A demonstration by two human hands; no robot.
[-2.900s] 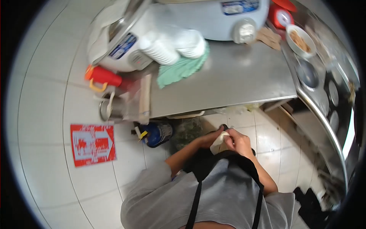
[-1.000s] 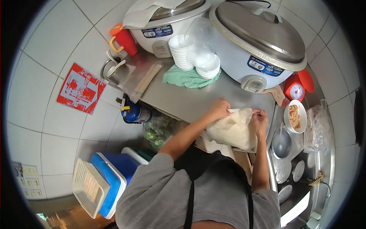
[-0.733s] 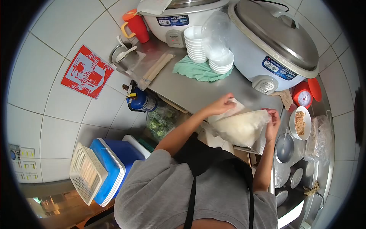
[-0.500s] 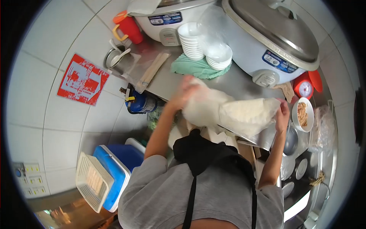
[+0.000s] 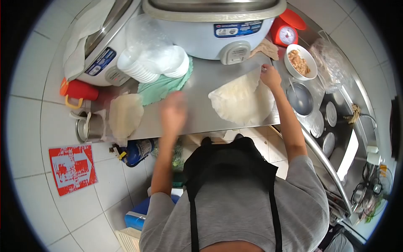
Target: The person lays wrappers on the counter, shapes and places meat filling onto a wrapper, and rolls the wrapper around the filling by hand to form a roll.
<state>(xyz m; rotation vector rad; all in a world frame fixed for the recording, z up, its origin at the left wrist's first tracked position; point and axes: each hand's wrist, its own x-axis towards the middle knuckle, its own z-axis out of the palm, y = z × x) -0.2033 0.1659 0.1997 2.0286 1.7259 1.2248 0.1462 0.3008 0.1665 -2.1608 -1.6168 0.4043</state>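
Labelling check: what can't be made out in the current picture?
All head view:
Left hand: fingers, motion-blurred.
Pale sheet at the right hand: underside, hidden by the sheet itself.
Red scale: reading, too small.
Larger cooker: lid cut off by top edge.
Blue cooler: partly hidden by grey shirt.

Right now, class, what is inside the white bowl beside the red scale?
The white bowl beside the red scale holds orange-brown food in small pieces. Anything beneath that food cannot be seen, because the pieces cover the bottom.
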